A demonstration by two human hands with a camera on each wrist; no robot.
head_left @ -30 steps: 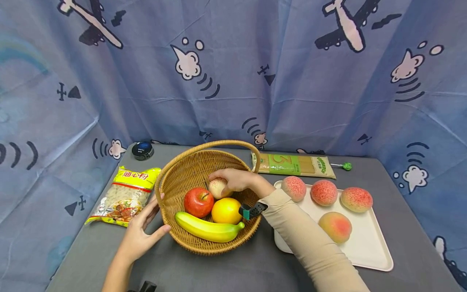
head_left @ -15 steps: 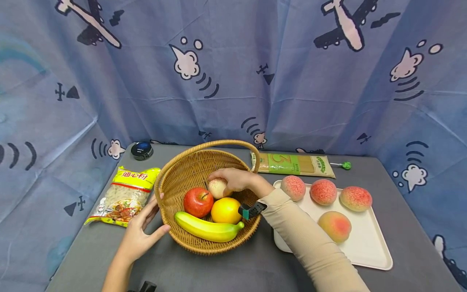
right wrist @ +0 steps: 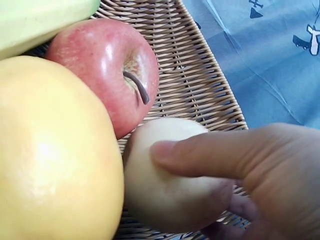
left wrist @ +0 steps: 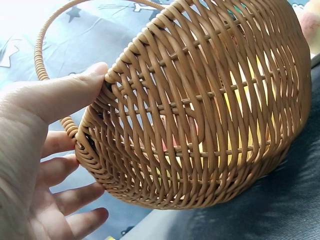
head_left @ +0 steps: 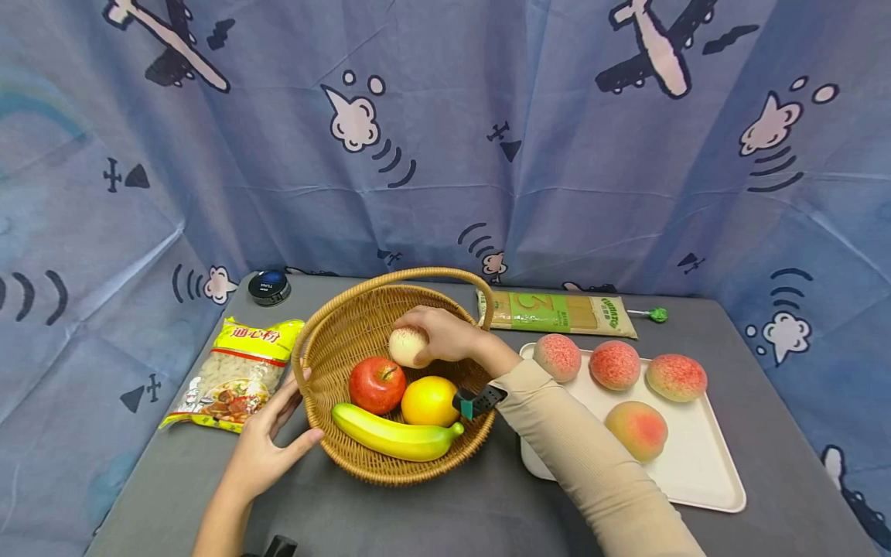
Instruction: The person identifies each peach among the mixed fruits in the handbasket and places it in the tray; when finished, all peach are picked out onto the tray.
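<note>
In the head view, my right hand (head_left: 445, 334) pinches a pale peach (head_left: 407, 346) with reddish specks, inside the wicker basket (head_left: 348, 325). In the right wrist view, the thumb lies across the near side of that peach (right wrist: 170, 200); the other fingers are mostly hidden. Beside it in the basket lie a red apple (head_left: 377, 384), an orange-yellow round fruit (head_left: 429, 401) and a yellow banana (head_left: 397, 433). My left hand (head_left: 266, 445) touches the left rim. Up close in the left wrist view, its thumb and loosely spread fingers (left wrist: 75, 197) rest against the basket's edge (left wrist: 200, 100).
A white tray (head_left: 703, 476) on the right bears several pinkish-red and orange peaches (head_left: 615, 365). Behind it lie a flat noodle packet (head_left: 564, 313) and a green lollipop (head_left: 657, 315). A pasta bag (head_left: 237, 375) and a dark round tin (head_left: 269, 288) are on the left.
My right hand has shifted slightly up and left in the head view, carrying the pale peach a little away from the orange-yellow fruit. The left hand stays at the rim.
</note>
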